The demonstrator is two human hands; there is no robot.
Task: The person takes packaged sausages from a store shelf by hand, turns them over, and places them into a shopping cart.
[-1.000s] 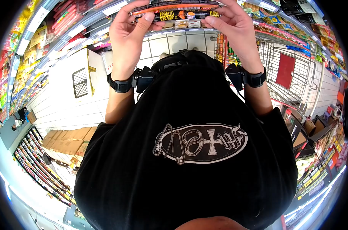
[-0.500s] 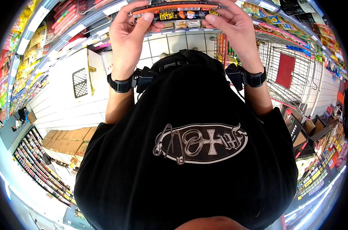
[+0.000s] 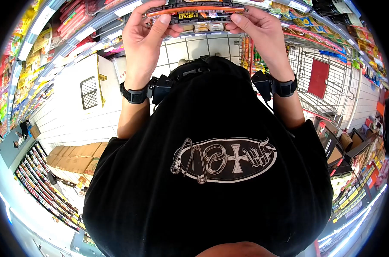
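Between my two hands a long, thin sausage-shaped packet (image 3: 198, 7) is stretched sideways, orange-red and black with yellow lettering on its lower side. My left hand (image 3: 141, 45) pinches its left end, thumb in front and fingers behind. The right end is gripped by my right hand (image 3: 263, 38) in the same way. What is inside the wrapper is hidden. Each wrist wears a black strap with a small device. Just past the packet, shelf edges with price labels (image 3: 85, 33) curve by.
A wire shopping cart (image 3: 327, 85) with a red panel stands to the right. Shelves of bright snack packets (image 3: 25, 90) run along the left. Stacked brown cartons (image 3: 70, 158) and a white box (image 3: 85, 81) are at the left. White floor tiles (image 3: 203, 45) show below the packet.
The packet has turned slightly about its length: more of its orange-red strip shows, and part of the yellow lettering and pictures is out of sight. Both hands stay nearly in place.
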